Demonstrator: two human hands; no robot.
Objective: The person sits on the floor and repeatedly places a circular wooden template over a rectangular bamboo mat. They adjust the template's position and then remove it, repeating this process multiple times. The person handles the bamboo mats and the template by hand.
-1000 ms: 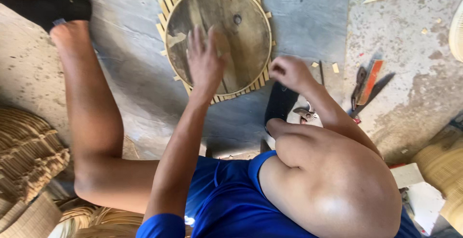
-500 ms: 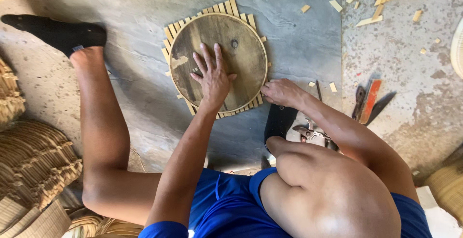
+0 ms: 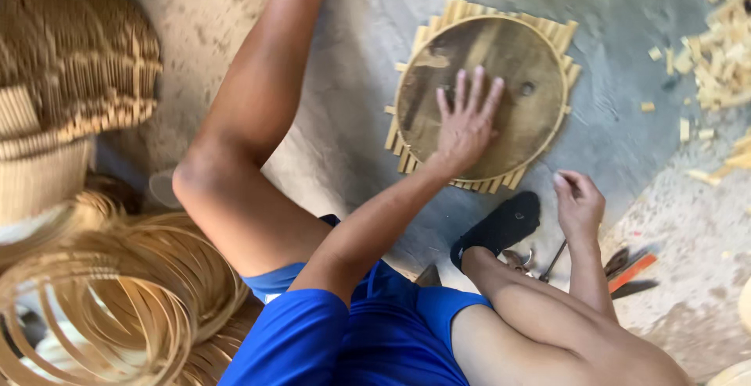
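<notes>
A round dark wooden disc [image 3: 516,65] lies on a mat of bamboo slats [image 3: 422,42] on the concrete floor. My left hand [image 3: 468,124] presses flat on the disc's near half with the fingers spread. My right hand [image 3: 579,202] hovers just off the disc's near right edge, fingers loosely curled. Whether it pinches anything is not visible. My foot in a black sock [image 3: 501,226] rests on the floor just below the mat, between my two arms.
Red-handled and dark tools [image 3: 630,269] lie on the floor by my right forearm. Bamboo offcuts [image 3: 720,50] are scattered at the right. Woven baskets [image 3: 70,65] stand at the upper left, and coiled bamboo strips [image 3: 117,300] at the lower left.
The view has swung left and closer. My right hand has come off the disc's edge and drawn back toward me. My left hand stays flat on the disc.
</notes>
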